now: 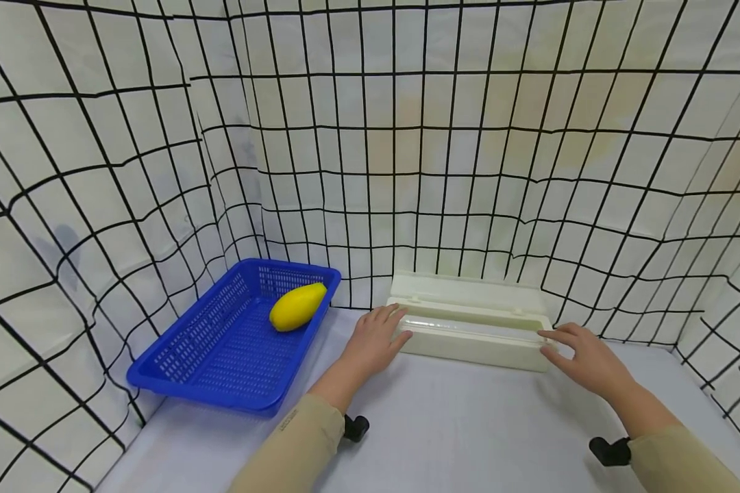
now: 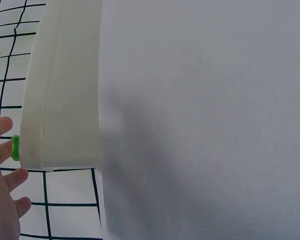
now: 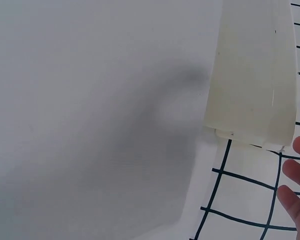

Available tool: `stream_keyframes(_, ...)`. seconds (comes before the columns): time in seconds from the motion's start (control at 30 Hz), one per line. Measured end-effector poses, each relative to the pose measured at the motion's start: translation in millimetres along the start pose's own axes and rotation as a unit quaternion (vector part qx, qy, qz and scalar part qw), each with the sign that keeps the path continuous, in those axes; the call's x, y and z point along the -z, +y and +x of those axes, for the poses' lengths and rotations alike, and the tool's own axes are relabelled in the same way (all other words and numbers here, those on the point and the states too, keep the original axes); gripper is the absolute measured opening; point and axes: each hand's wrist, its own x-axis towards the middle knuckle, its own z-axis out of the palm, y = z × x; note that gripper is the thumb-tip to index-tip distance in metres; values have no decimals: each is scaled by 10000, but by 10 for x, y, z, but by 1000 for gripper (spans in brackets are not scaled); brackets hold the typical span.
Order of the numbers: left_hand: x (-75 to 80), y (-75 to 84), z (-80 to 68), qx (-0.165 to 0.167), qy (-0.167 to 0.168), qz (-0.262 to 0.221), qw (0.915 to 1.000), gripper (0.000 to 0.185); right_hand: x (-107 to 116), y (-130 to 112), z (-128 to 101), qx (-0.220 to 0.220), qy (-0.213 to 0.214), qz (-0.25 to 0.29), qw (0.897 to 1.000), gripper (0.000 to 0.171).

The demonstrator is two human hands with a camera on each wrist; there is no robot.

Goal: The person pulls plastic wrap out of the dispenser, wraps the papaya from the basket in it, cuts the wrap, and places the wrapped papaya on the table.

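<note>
A long cream-white cling film box [image 1: 475,350] lies on the table with its hinged lid [image 1: 469,291] raised at the back. Inside it runs a clear, shiny roll [image 1: 469,327]. My left hand [image 1: 376,340] is at the box's left end, fingers spread and slightly bent. A small green piece [image 2: 15,148] shows beside those fingers in the left wrist view. At the opposite end, my right hand [image 1: 586,359] holds its thumb and fingers apart, fingertips close to the corner. Whether either hand touches the box, I cannot tell.
To the left sits a blue plastic basket [image 1: 222,397] with a yellow, lemon-shaped fruit [image 1: 298,307] against its right side. Black wire grid panels [image 1: 370,171] backed with white cloth enclose the table [image 1: 469,438] at the back and both sides.
</note>
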Motion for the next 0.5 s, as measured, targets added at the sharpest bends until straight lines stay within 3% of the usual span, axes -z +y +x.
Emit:
stream_keyframes(0.17,-60,-50,77,72,-86,39,9999,52,-42,2,132,77,-107,-240,9996,41)
stream_keyframes(0.5,-124,-116,144,-186,169,321,9992,33,-133,-86,297,269,-234,-547,9979,25)
